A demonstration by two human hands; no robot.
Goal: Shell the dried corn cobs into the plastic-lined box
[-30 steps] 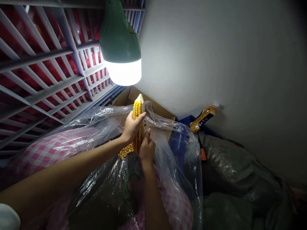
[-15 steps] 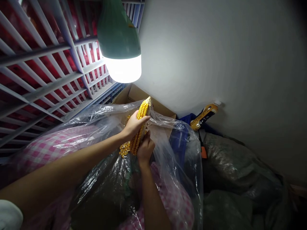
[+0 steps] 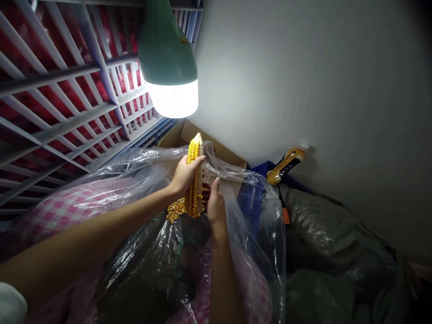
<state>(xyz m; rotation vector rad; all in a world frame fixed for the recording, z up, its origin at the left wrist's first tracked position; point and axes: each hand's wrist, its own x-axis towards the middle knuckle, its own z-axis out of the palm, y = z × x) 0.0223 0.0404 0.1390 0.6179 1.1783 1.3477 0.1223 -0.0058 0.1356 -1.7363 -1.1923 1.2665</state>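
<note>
At the left, the slatted crate [image 3: 116, 105] stands close to the lit lamp [image 3: 168, 58], which hangs above the work; a raised arm could knock the lamp and set the light swinging. Next, the left hand [image 3: 184, 175] wraps the ear of corn [image 3: 194, 195], thumb laid across its front, holding it tip up and nearly upright over the clear plastic bag [image 3: 162, 245], toward the bag's far edge. If that grip slackens, the smooth ear could slip into the bag. Under its lower end lie loose kernels [image 3: 175, 210]; a tug on the slack film could scatter them. Just right of the ear, the right hand [image 3: 216, 209] has its thumb raised; its other fingers are mostly hidden, so I cannot tell whether they touch the ear.

As for materials, the crate is rigid plastic grid with red behind its bars. Pink checked cloth [image 3: 74, 198] shows through glossy, crinkled film. The ear is long and tapered, with beaded yellow rows and a paler side that looks bare. Beyond the bag's far edge sits a stiff cardboard box [image 3: 222, 154]; right of it, a yellow bottle [image 3: 286, 165] tilts near a dark, wrinkled sack [image 3: 324, 220].
</note>
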